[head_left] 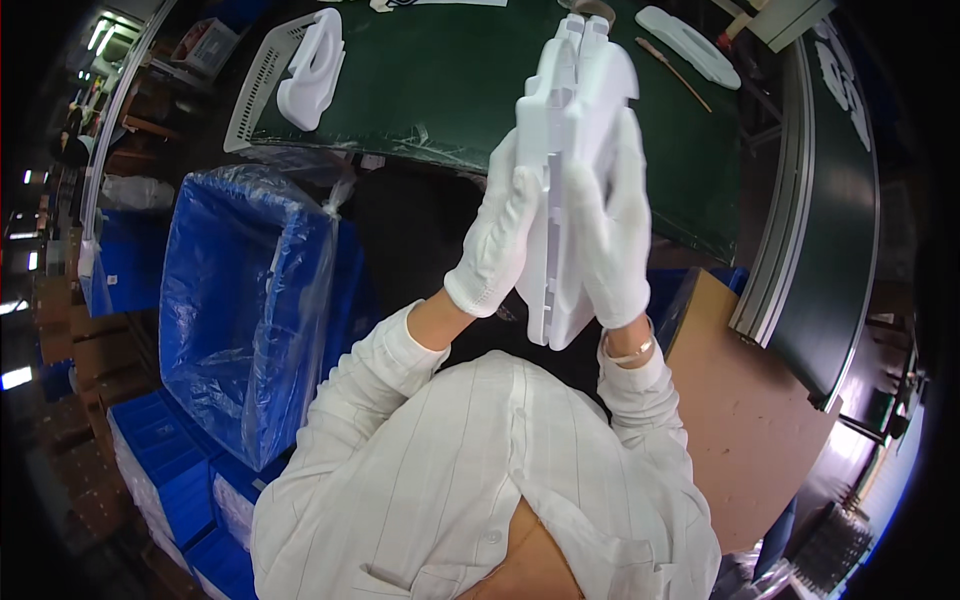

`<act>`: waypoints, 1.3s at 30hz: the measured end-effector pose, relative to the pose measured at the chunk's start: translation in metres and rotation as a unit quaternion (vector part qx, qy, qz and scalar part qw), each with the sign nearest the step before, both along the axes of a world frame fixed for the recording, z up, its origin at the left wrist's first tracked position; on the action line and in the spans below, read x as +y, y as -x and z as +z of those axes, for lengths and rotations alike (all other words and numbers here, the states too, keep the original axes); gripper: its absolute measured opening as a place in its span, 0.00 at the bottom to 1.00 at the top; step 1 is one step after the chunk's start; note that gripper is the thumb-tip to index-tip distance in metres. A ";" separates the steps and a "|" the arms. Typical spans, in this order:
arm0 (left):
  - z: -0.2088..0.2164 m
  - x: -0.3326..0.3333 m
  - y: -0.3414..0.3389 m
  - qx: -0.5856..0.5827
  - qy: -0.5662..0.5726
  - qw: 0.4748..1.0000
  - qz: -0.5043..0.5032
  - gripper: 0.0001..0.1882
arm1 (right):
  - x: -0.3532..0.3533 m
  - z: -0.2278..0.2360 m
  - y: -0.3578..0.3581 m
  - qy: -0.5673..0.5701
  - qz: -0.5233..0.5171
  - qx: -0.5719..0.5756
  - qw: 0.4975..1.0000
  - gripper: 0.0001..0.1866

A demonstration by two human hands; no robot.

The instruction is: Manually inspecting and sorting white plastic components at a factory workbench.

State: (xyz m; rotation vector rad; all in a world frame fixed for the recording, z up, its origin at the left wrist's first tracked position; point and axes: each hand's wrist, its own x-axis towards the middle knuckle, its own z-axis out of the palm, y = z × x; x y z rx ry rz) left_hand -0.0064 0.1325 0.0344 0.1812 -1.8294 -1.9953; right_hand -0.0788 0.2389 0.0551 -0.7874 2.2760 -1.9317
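Observation:
Two long white moulded plastic parts (590, 85) stand on edge, side by side, with a narrow gap running between them. My left hand (497, 240), in a white glove, presses its palm and fingers against the left side. On the other side lies my right hand (612, 235), gloved too, its fingers stretched along the outer face. The parts are clamped between both hands above the near edge of the green work table (430, 100). How the parts meet on the inside is hidden.
A similar white part (312, 75) leans in a white basket (250, 100) at left. Another white part (690, 45) and a thin brown stick (670, 72) lie at far right. A plastic-lined blue bin (225, 300) stands left, a cardboard sheet (745, 410) and conveyor (825, 230) right.

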 end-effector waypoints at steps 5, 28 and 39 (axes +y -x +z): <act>0.002 0.001 0.000 0.021 0.018 1.000 0.005 0.37 | -0.006 -0.003 -0.002 -0.001 0.017 -0.014 1.000 0.41; -0.020 -0.003 -0.004 0.020 -0.025 0.998 0.048 0.31 | -0.024 -0.043 -0.020 0.002 -0.032 0.030 0.999 0.28; -0.023 -0.010 -0.008 -0.011 0.018 0.996 0.081 0.34 | -0.043 -0.055 -0.033 0.005 -0.071 -0.026 0.997 0.25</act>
